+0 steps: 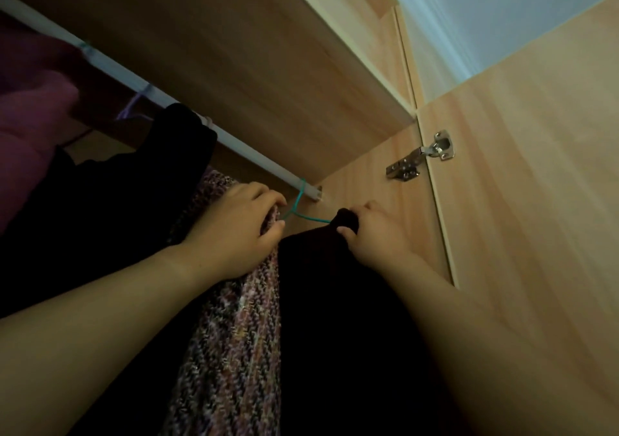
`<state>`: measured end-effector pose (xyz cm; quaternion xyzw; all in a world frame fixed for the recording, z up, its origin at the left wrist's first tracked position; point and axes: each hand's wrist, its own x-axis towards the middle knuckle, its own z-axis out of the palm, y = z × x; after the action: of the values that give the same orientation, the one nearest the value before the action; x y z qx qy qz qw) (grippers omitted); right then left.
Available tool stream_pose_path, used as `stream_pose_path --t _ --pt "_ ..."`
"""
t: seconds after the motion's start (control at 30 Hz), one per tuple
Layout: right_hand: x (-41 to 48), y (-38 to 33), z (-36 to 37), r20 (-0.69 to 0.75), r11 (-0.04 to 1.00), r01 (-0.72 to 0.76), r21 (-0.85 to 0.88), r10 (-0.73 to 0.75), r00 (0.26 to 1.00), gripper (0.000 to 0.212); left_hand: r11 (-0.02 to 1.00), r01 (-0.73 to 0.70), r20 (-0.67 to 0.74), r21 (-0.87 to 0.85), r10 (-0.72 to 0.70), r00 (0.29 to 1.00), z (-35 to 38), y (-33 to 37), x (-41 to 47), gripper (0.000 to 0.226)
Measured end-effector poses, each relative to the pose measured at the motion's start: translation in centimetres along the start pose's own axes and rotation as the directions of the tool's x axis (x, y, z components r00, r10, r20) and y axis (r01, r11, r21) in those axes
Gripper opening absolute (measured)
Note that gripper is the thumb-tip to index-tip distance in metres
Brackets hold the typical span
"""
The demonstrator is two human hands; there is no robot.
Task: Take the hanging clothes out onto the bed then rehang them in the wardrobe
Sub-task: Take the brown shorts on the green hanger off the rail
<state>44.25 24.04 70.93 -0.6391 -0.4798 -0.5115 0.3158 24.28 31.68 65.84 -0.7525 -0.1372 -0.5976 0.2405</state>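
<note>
Up at the right end of the round white wardrobe rail (134,82), hard against the pale wood-grain side panel (361,174), sits the thin teal wire hanger (298,206), hook over the rail, and both hands are on the clothes at its shoulders. Left hand (234,234) clutches a fistful of the nubbly pink-and-black tweed garment (234,328); right hand (375,234) has its fingers curled round the shoulder of the soft matte black garment (335,301). One piece or two, I can't tell. Good handling now, I'd judge: keep both shoulders level so the slick wire doesn't tip, raise the hook straight up off the rail, and mind the end bracket just beside it. Tweed looks coarse and grippy; the black cloth looks limp, likely to slide. Further left along the rail hang a draped black top (117,201) and a pink fleecy garment (33,107).
</note>
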Motion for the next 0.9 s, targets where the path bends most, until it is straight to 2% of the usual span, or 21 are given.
stream_pose_path --t 0.13,0.23,0.37,0.47,0.57,0.67,0.77,0.83,0.9 --pt "1.2 -0.5 -0.2 0.041 0.997 0.031 -0.069 -0.028 0.999 0.035 0.998 -0.009 -0.02 -0.055 0.008 1.0 0.8 -0.7 -1.3 0.059" --pt "1.7 -0.4 -0.2 0.044 1.0 0.017 -0.017 -0.016 0.999 0.034 0.997 -0.032 -0.036 -0.076 0.029 0.999 0.7 -1.5 -1.7 0.069" --pt "1.9 -0.8 0.0 -0.023 0.991 -0.052 0.12 0.056 0.998 0.035 0.992 -0.038 -0.06 -0.118 0.031 0.998 0.4 -2.4 -1.8 0.054" --pt "1.6 -1.4 0.8 -0.073 0.984 -0.095 0.148 0.107 0.992 0.032 0.988 -0.051 -0.112 -0.145 0.035 0.993 0.5 -2.8 -2.0 0.05" --pt "1.4 -2.1 0.7 -0.084 0.99 -0.088 0.107 0.097 0.992 0.03 0.981 -0.05 -0.13 -0.189 0.026 0.991 0.6 -2.9 -1.8 0.047" --pt "1.1 -2.7 1.0 -0.063 0.999 -0.035 -0.034 0.033 0.997 0.028 0.978 -0.065 -0.136 -0.198 0.038 0.99 1.0 -3.1 -1.7 0.039" --pt "1.2 -2.5 1.3 0.001 0.988 0.007 -0.156 -0.007 1.0 0.03 0.978 -0.068 -0.157 -0.197 0.037 0.987 1.5 -3.2 -1.8 0.049" --pt "1.8 -1.9 1.1 0.047 0.984 0.015 -0.178 -0.006 0.999 0.03 0.98 -0.06 -0.151 -0.19 0.031 0.988 2.1 -3.1 -1.6 0.052" --pt "2.5 -1.2 0.7 0.067 0.991 0.021 -0.131 -0.012 0.998 0.03 0.981 -0.067 -0.154 -0.183 0.039 0.987 2.7 -3.0 -1.3 0.048"
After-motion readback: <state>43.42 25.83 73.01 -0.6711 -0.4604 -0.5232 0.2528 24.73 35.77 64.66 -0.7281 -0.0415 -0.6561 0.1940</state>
